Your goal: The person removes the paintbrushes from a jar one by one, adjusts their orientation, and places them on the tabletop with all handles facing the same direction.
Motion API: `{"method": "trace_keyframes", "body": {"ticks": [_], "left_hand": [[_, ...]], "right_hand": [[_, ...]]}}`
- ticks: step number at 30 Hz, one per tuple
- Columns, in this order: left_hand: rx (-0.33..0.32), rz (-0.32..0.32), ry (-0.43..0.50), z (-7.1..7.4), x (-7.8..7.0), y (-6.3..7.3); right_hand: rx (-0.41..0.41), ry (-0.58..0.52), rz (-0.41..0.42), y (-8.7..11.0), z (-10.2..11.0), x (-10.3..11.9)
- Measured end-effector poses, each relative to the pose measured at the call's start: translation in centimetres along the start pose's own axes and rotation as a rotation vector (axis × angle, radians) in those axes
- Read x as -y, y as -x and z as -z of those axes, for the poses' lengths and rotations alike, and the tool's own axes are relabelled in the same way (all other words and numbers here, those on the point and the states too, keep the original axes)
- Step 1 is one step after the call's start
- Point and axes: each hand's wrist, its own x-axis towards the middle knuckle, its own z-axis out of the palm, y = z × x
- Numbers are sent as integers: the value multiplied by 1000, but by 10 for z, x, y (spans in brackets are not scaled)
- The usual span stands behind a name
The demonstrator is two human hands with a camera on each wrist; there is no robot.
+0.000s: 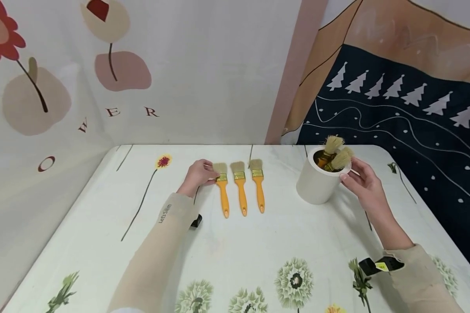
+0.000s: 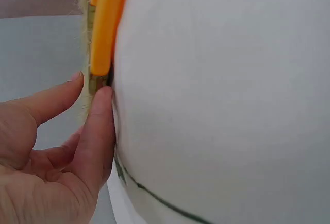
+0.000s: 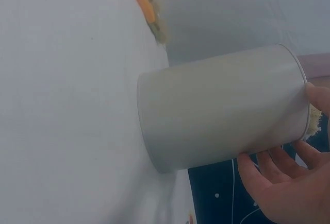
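Three paintbrushes with orange handles lie in a row on the table, bristles pointing away. My left hand pinches the leftmost paintbrush at its brassy ferrule; in the left wrist view thumb and forefinger sit on either side of it. Beside it are the middle paintbrush and the right paintbrush. My right hand grips a white cylindrical container by its right side and rim. Bristle ends of brushes stick up out of the container, their handles inside it.
A white tablecloth printed with flowers covers the table. Behind it hangs a pale curtain, and a dark cloth with white trees is on the right. Black wrist devices are strapped at the sleeves.
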Motion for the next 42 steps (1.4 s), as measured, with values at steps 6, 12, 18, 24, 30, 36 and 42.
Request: {"method": "trace_keyframes", "body": {"ticks": [6, 12, 18, 24, 30, 36, 42], "left_hand": [[-48, -85, 24, 8, -1, 4], [-94, -176, 46, 17, -13, 8], [-86, -272, 118, 16, -33, 16], [-44, -366, 219, -2, -56, 24], [27, -476, 261, -33, -80, 36], [97, -555, 243, -71, -112, 50], [118, -637, 176, -110, -138, 58]], "right_hand": [[-3, -1, -6, 1, 0, -1], [3, -6, -9, 1, 0, 0], [1, -7, -26, 2, -1, 2], [-1, 2, -30, 2, -1, 3], [-4, 20, -41, 1, -1, 3], [3, 2, -30, 2, -2, 4], [2, 5, -19, 2, -2, 3]]}}
